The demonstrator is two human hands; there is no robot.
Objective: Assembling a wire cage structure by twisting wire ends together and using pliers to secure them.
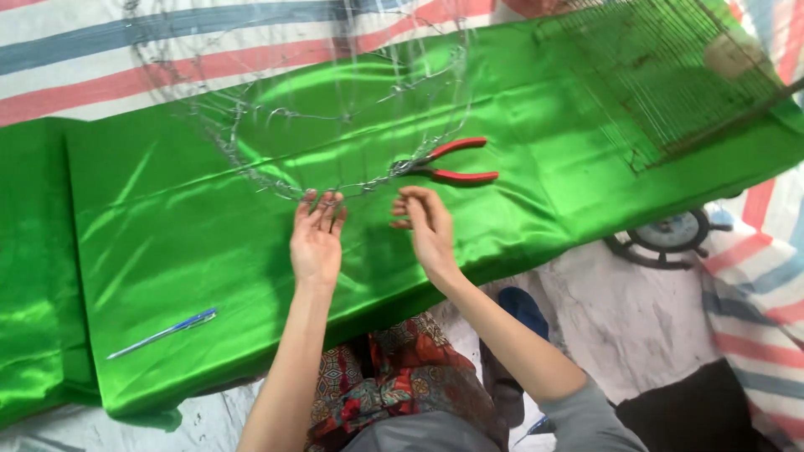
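A thin, silvery, kinked wire frame (276, 180), looped over the green satin cloth (193, 251) mid-surface, is touched at its near curve by the left hand (316, 238) and right hand (427, 224), fingers loosely apart.

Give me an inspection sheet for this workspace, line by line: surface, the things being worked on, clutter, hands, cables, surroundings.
Surface: shiny green cloth, creased, spread over a striped sheet.
Job's things: bent wire frame lying on the cloth; its near edge is at the fingertips of both hands.
Clutter: red-handled pliers beside the frame; blue pen near the cloth's front edge; wire mesh panel at the far right.
Hands: left hand open, fingers spread on the cloth at the wire; right hand loosely curled beside it, whether it pinches the wire cannot be told.
Cables: nothing seen.
Surroundings: wheel-shaped object on the floor at right; patterned garment on the person's lap.
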